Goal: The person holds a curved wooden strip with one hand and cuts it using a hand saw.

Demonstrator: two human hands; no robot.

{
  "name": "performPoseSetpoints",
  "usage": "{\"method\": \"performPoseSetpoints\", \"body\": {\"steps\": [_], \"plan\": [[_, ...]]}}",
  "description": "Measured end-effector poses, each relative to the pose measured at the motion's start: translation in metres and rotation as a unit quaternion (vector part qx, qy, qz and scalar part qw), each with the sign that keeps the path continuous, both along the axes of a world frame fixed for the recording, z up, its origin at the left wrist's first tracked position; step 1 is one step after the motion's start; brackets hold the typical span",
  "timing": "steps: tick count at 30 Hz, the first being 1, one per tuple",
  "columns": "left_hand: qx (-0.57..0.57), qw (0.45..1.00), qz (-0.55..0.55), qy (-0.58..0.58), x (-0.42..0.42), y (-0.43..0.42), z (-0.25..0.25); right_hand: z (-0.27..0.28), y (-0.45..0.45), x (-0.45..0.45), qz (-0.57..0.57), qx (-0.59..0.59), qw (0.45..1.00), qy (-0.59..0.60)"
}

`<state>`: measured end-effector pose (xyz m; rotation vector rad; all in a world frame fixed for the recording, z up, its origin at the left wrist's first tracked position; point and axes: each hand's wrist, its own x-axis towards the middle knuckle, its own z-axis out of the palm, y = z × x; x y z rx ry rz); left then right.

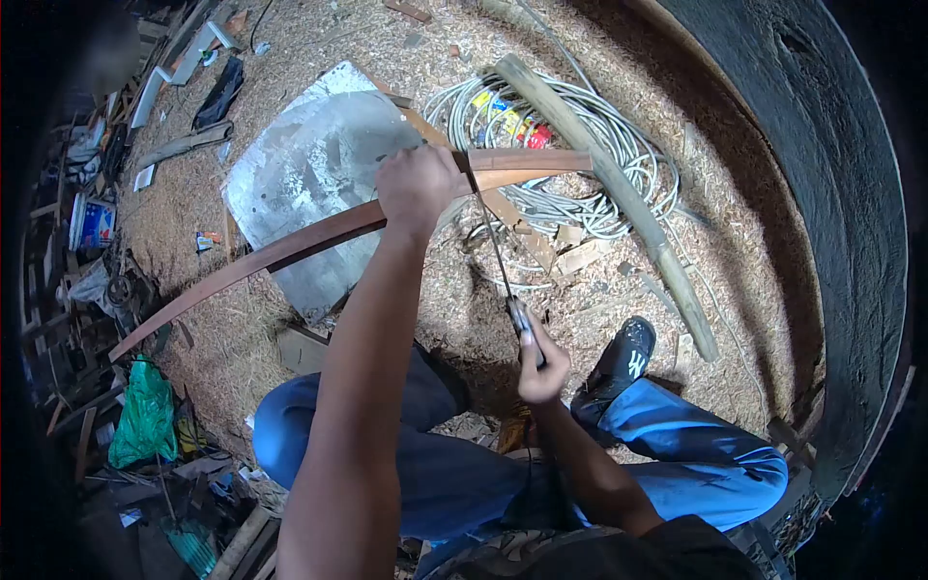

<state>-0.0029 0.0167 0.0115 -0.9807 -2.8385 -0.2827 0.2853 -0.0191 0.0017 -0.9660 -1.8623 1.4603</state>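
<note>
My left hand (418,186) is closed around a long curved strip of reddish-brown wood (319,232), pressing it from above over a metal plate (324,145). The strip reaches from the lower left to the upper right, with a lighter face showing at its right end. In my right hand (543,365) is the handle of what looks like a handsaw (496,237), its thin dark blade seen nearly edge-on. The blade's far end crosses the strip just right of my left hand. Teeth are too small to make out.
A coil of grey cable (628,208) lies under a weathered pole (619,184). Wood shavings cover the ground. A dark curved wall (822,193) stands at right. My shoe (628,353) is near the pole's lower end. At left are a green plastic bag (145,416) and scrap.
</note>
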Motion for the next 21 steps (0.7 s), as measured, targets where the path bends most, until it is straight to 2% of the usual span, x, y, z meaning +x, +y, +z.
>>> {"method": "performPoseSetpoints", "body": {"steps": [3, 5, 6, 8, 11, 13, 15, 17, 19, 21], "plan": [[0.001, 1.0, 0.01, -0.009, 0.001, 0.002, 0.002, -0.005, 0.002, 0.0, -0.015, 0.01, 1.0, -0.01], [0.011, 1.0, 0.006, 0.001, 0.001, 0.001, -0.001, 0.001, 0.02, -0.03, 0.006, -0.075, 0.995, -0.071], [0.019, 1.0, 0.003, 0.01, 0.0, 0.0, -0.004, 0.0, 0.025, -0.045, 0.007, -0.076, 0.995, -0.07], [0.012, 1.0, 0.004, 0.004, 0.001, -0.002, -0.006, -0.001, 0.03, -0.064, -0.014, -0.101, 0.995, -0.011], [0.005, 1.0, 0.011, -0.003, -0.002, 0.0, -0.004, 0.011, 0.009, -0.031, -0.009, -0.087, 0.995, -0.042], [0.0, 1.0, 0.021, -0.012, -0.001, 0.0, -0.003, 0.013, -0.005, -0.009, -0.022, -0.109, 0.994, -0.017], [-0.008, 1.0, 0.024, -0.016, 0.0, 0.002, 0.001, 0.012, -0.004, -0.001, -0.019, -0.064, 0.997, -0.025], [-0.014, 1.0, 0.012, -0.023, 0.0, 0.004, 0.008, 0.008, 0.002, -0.017, -0.02, -0.083, 0.996, -0.039], [-0.025, 0.999, 0.008, -0.033, 0.001, 0.001, 0.006, 0.006, 0.013, -0.05, -0.034, -0.055, 0.998, 0.007], [0.019, 0.999, -0.016, 0.043, 0.0, -0.001, -0.005, 0.0, 0.007, -0.059, -0.038, -0.07, 0.997, 0.015]]}}
